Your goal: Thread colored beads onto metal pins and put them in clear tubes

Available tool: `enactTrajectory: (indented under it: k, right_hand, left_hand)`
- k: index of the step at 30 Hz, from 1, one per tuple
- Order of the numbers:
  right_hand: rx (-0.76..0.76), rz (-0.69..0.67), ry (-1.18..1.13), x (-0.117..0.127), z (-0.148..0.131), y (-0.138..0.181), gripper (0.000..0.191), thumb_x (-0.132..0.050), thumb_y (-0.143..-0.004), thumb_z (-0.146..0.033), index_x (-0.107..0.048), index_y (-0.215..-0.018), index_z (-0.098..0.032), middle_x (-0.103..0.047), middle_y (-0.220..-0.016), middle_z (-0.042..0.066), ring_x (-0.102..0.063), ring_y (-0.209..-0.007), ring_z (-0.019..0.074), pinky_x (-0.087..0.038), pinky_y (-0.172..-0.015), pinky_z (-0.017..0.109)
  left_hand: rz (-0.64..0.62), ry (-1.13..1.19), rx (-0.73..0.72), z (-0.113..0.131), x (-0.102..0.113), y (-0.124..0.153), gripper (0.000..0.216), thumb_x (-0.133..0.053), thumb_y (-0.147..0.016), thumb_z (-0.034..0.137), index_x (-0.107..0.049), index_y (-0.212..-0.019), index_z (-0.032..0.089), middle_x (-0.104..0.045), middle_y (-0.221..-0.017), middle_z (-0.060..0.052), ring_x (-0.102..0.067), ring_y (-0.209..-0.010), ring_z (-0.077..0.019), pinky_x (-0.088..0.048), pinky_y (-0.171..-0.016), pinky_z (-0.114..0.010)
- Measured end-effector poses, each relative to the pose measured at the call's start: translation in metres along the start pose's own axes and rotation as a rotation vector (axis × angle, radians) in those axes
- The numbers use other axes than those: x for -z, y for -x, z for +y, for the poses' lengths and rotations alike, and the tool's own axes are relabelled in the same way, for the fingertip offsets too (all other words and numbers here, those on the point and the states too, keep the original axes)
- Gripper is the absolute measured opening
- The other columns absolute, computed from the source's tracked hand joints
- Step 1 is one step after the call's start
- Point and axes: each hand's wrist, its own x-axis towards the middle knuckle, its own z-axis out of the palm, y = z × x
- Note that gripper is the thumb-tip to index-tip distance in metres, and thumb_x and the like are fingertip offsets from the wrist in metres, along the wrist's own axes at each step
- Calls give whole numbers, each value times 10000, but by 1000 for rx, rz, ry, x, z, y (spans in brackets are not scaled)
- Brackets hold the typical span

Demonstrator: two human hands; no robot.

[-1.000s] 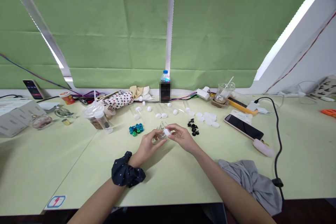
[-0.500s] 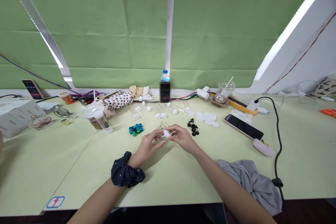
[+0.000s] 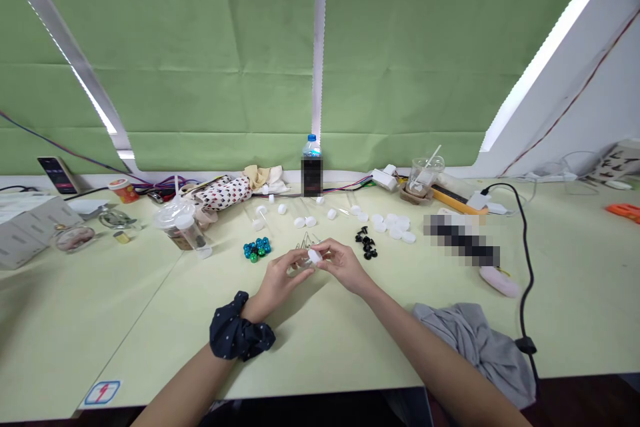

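Between my hands is a small clear tube (image 3: 303, 263) with a white cap (image 3: 315, 256) at its right end. My left hand (image 3: 283, 278) has thumb and fingers closed around the tube's clear body. The fingertips of my right hand (image 3: 341, 264) pinch the white cap. The fingers partly cover the tube, and whether the cap is fully seated cannot be made out. Just behind my hands lie several thin metal pins (image 3: 307, 239). Blue and green beads (image 3: 257, 249) are clustered to the left, and small black pieces (image 3: 367, 243) lie to the right.
Several white caps (image 3: 395, 224) and clear tubes lie farther back. A lidded plastic cup (image 3: 176, 213) stands left, a water bottle (image 3: 312, 167) at the back centre. Grey cloth (image 3: 475, 347) and a black cable (image 3: 527, 273) lie right, near a pink case (image 3: 499, 281).
The whole view has shifted slightly. Both hands keep the same hold on the tube and cap, with hardly any movement of the fingers.
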Motion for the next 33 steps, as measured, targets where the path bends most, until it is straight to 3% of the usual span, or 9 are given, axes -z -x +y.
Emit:
enactTrajectory:
  k: [13, 18, 21, 25, 30, 33]
  right_hand:
    - [46, -3, 47, -2, 2, -1, 268, -665, -766, -318, -654, -1021, -238, -578, -969, 55, -575, -942, 197, -460, -817, 342]
    - [46, -55, 56, 2, -10, -4, 332, -652, -775, -331, -627, -1092, -239, -591, -1059, 70, -564, -969, 201, -460, -828, 344]
    - [27, -7, 68, 6, -11, -5, 403, -627, -793, -352, -569, -1177, -242, -593, -1117, 77, -558, -966, 192, -466, -812, 329]
    - [-42, 108, 96, 8, -4, -5, 331, -547, -840, -403, -597, -1099, -204, -637, -1022, 82, -588, -913, 191, -477, -753, 306]
    - [-93, 132, 177, 5, -4, -4, 297, -521, -848, -424, -637, -966, -178, -674, -917, 78, -615, -838, 194, -474, -735, 308]
    - [-91, 96, 212, 2, -7, -3, 298, -498, -858, -424, -652, -914, -176, -675, -899, 73, -615, -827, 193, -473, -716, 299]
  left_hand:
    - [-6, -23, -6, -1, 2, -2, 284, -610, -797, 323, -564, -1046, 193, -679, -848, -45, -636, -717, -166, -520, -643, -289]
    - [-8, 26, 43, 12, 7, -7, 259, -607, -797, 315, -534, -1018, 203, -654, -880, -39, -632, -736, -154, -522, -653, -286]
    - [43, 40, 72, 21, 15, -11, 300, -627, -777, 328, -507, -1025, 210, -645, -905, -43, -641, -747, -156, -528, -675, -295]
    - [231, 10, 131, 19, 42, -14, 440, -645, -760, 315, -465, -1150, 219, -660, -900, -42, -653, -775, -170, -529, -739, -325]
    - [686, -144, 229, -7, 94, -1, 425, -667, -731, 333, -545, -1110, 184, -637, -1038, -78, -630, -880, -199, -514, -809, -353]
    - [908, -263, 288, -28, 124, 17, 449, -664, -722, 366, -552, -1114, 177, -619, -1052, -87, -609, -912, -212, -519, -765, -342]
